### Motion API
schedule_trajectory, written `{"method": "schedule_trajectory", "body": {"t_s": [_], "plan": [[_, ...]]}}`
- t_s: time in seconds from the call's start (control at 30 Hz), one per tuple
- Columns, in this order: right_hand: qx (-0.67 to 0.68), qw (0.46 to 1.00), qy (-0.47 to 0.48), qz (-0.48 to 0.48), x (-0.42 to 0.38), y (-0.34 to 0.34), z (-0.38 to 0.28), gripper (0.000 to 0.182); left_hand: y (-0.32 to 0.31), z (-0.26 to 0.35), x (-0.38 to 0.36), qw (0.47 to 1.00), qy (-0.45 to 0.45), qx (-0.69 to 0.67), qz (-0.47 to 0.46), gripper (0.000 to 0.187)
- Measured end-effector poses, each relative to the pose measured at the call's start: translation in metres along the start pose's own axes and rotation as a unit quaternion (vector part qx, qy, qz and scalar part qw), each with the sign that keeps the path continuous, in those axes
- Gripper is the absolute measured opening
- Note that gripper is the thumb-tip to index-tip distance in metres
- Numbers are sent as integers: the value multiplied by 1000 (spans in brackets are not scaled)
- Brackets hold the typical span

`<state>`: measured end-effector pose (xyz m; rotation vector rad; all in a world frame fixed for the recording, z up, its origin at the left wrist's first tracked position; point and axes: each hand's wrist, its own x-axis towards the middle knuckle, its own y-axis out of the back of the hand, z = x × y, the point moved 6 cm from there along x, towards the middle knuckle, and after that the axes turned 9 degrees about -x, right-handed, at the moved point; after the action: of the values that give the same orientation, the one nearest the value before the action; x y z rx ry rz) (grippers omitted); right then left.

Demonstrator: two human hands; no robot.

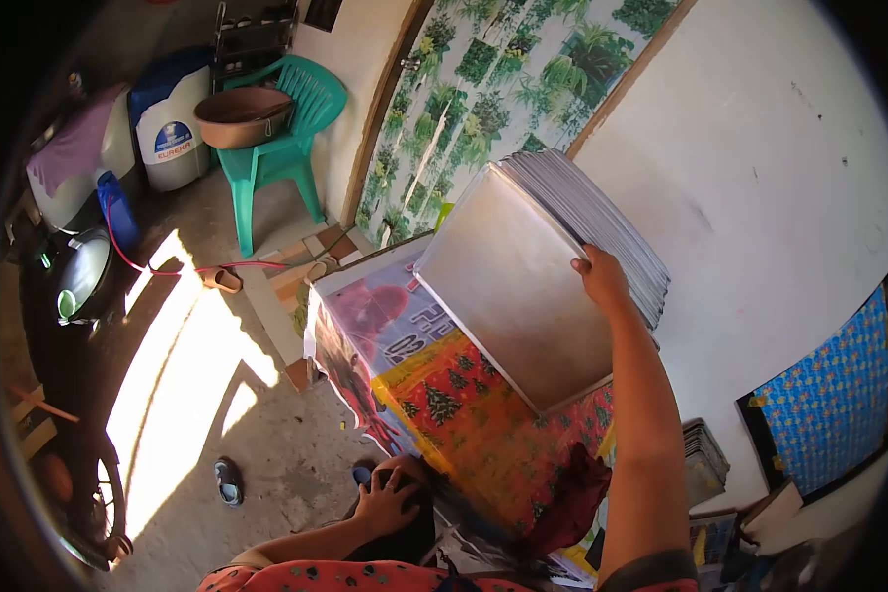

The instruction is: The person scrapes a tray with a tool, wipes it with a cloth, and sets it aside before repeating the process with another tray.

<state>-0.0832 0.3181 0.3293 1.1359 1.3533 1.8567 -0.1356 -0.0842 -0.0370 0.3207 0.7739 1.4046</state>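
A thick stack of thin metal trays (617, 232) stands on the table, close to the wall. The front tray (518, 286) turns its broad, dull silver face toward me. My right hand (604, 278) is closed on this tray's edge, with the fingertips curled over the rim beside the rest of the stack. Lower down, my left hand (385, 505) rests on my knee with its fingers spread and holds nothing. A dark red cloth (567, 503) lies on the table's near side, by my right forearm.
A patterned plastic cover (454, 395) lies over the table. Beyond it are a green chair (301, 109) bearing a brown basin (239, 123), and a washing machine (173, 138). A slipper (228, 481) lies on the floor. More trays (703, 459) lean by the right wall.
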Motion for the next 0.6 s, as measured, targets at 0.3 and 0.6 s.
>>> {"method": "schedule_trajectory", "body": {"t_s": [0.3,0.6], "plan": [[-147,970,95,168,-53,-48,-15,62,1,4,1,1000,4,-11,11,55],[-81,988,122,-47,-249,-192,-4,53,-3,5,3,999,-7,-13,41,56]]}}
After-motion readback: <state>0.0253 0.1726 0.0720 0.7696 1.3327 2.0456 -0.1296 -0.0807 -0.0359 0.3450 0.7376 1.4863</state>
